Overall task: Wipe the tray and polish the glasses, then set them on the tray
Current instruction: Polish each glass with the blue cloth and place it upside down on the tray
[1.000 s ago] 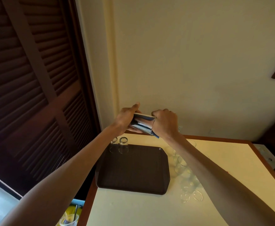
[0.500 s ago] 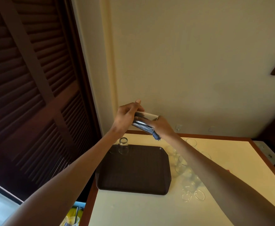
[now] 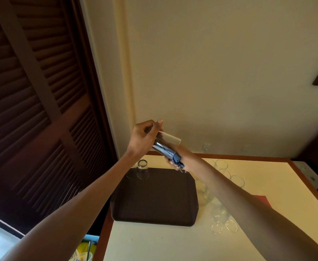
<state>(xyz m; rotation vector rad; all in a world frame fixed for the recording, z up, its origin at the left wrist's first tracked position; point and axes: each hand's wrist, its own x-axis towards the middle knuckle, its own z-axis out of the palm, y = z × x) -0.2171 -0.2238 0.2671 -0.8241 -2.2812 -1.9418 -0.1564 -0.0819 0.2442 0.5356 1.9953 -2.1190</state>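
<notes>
The left grip holds a tilted glass above the far edge of the tray. The right grip, mostly hidden, seems to pinch the blue cloth stuffed inside it.

Cream, wood-edged table with dark tray, clear glasses beside it, red sheet nearby.

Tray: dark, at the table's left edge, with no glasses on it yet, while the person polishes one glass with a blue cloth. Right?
No. The head view shows the tray already carrying glasses at its far left corner. The rest, held glass and blue cloth included, is right.
</notes>
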